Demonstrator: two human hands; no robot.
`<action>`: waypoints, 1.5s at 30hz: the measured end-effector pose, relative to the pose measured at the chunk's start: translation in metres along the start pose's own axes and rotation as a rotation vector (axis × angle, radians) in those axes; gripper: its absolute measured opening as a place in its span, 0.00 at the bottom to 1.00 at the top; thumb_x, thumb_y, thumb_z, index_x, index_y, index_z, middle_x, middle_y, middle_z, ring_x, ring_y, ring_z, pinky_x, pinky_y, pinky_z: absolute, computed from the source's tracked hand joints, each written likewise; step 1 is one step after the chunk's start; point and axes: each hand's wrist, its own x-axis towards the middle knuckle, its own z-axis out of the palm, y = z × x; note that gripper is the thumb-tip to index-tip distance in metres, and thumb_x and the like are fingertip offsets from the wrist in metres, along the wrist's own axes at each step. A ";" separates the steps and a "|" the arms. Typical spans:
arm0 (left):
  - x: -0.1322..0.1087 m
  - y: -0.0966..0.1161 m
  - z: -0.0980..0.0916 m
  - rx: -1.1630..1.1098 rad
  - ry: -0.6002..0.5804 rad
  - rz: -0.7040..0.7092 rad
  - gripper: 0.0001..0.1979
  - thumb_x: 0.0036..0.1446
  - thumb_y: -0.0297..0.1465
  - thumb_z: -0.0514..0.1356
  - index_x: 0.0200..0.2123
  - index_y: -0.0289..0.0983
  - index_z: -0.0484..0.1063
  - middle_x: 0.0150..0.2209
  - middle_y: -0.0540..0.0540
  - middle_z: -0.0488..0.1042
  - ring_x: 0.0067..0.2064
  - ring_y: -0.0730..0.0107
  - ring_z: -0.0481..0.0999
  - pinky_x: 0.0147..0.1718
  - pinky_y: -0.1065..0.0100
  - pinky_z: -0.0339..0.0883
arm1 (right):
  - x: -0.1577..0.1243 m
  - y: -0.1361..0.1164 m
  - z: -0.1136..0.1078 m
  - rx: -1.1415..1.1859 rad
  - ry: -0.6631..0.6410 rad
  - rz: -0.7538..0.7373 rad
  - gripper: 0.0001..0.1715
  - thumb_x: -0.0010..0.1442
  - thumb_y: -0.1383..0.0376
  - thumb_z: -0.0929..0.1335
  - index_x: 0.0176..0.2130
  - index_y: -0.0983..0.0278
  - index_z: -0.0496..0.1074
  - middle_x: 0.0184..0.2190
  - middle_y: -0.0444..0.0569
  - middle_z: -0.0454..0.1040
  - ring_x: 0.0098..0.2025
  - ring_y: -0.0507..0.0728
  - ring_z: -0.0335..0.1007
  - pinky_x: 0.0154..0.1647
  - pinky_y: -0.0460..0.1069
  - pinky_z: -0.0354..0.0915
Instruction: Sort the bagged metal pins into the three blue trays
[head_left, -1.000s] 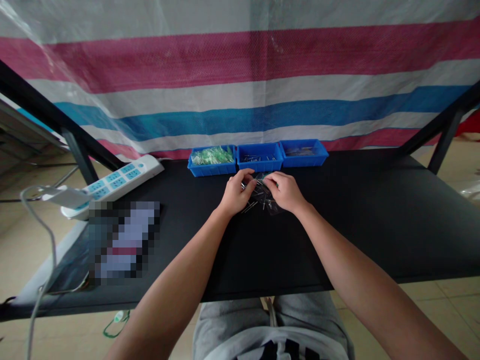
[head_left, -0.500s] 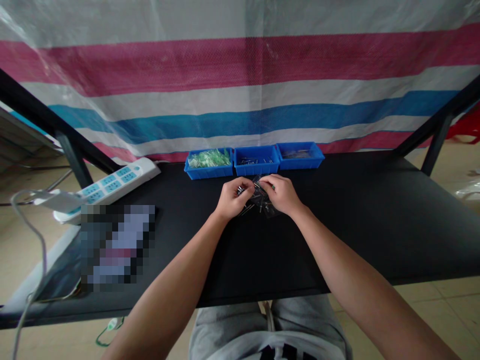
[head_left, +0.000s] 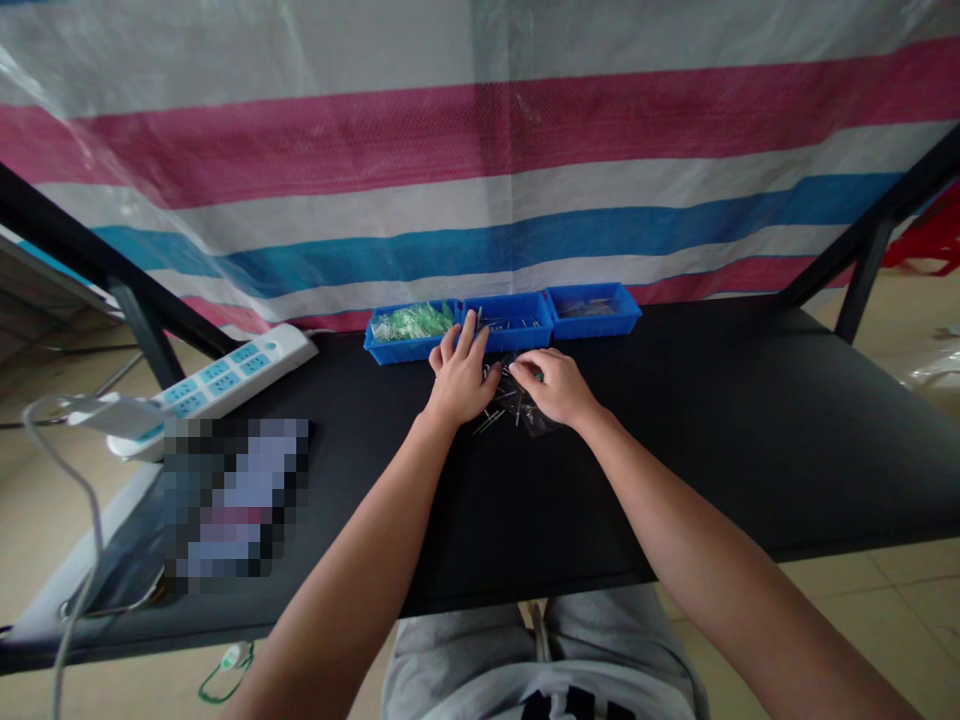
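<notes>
the left hand (head_left: 457,382), curled a moment ago, has splayed its fingers, released, toward the blue rectangular plastic tray (head_left: 525,338), seemingly pausing its share of the sorting; nearer than its thumb lie thin silver metal rods (head_left: 489,421), two slanting away rightward lengthwise; the right hand (head_left: 559,385) curls above a clear plastic bag (head_left: 538,420), grasp unclear.

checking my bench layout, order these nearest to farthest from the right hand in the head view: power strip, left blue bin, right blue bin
1. Right blue bin, just beyond the right hand
2. Left blue bin, beyond and left
3. Power strip, far left
</notes>
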 end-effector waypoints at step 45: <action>-0.011 -0.002 -0.004 -0.320 0.019 -0.069 0.21 0.65 0.39 0.49 0.27 0.37 0.75 0.33 0.46 0.77 0.42 0.64 0.71 0.46 0.61 0.59 | -0.001 0.008 0.001 -0.009 0.054 -0.126 0.07 0.60 0.67 0.67 0.30 0.63 0.74 0.32 0.49 0.74 0.38 0.58 0.66 0.43 0.53 0.63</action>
